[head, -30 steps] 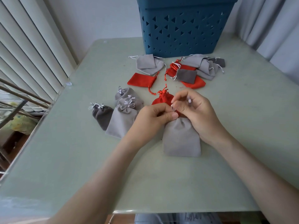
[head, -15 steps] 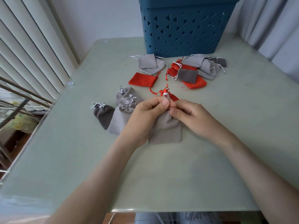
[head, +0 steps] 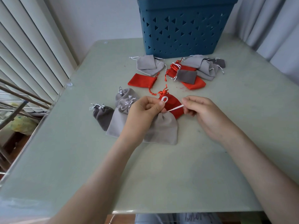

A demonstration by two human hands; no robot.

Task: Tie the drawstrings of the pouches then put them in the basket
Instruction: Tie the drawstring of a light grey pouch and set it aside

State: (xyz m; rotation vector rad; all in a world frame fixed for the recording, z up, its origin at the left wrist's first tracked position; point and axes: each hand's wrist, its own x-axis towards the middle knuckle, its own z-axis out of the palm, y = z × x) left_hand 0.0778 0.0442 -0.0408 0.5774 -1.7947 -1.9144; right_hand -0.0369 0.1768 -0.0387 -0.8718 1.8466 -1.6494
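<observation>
A light grey pouch [head: 162,129] lies flat on the table in front of me. My left hand [head: 144,113] pinches its gathered neck and holds a white drawstring loop [head: 164,99] upright. My right hand [head: 203,110] grips the other white drawstring end [head: 175,108] and holds it taut to the right. Behind the cords lies a tied red pouch [head: 171,102]. Left of my hand sit tied grey pouches [head: 120,118] and a dark grey pouch [head: 103,115]. The blue basket [head: 182,26] stands at the table's far edge.
Untied pouches lie before the basket: a light grey pair [head: 148,64], a flat red pouch [head: 142,80], and a mixed red and grey heap [head: 197,70]. Window blinds [head: 24,54] run along the left, a curtain [head: 275,26] hangs at the right. The table's near edge [head: 161,210] is close to me.
My hands have moved apart: the right hand has pulled one drawstring end out to the right, while the left hand keeps the loop at the pouch's neck.
</observation>
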